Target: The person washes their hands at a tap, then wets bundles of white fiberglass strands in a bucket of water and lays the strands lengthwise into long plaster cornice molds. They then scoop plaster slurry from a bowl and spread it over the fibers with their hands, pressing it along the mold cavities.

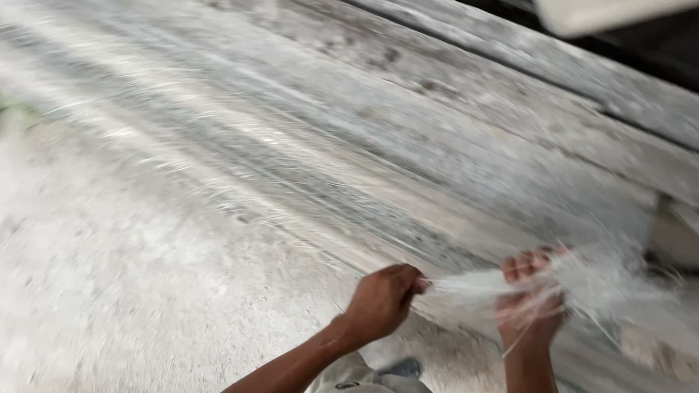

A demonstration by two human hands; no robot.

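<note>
A wide sheet of long, pale, fine fibres (232, 146) lies spread over weathered grey boards, running from the far left toward me. My left hand (384, 298) pinches the fibres where they gather into a bunch. My right hand (531, 298) is closed around the same whitish fibre bunch (592, 281), whose loose ends fan out past it to the right. The two hands are a short way apart with the bunch stretched between them.
Grey wooden planks (531, 78) slope across the upper right. Rough concrete ground (113, 288) fills the lower left. A pale object (598, 10) sits at the top edge. My knee in grey trousers (363, 385) is at the bottom.
</note>
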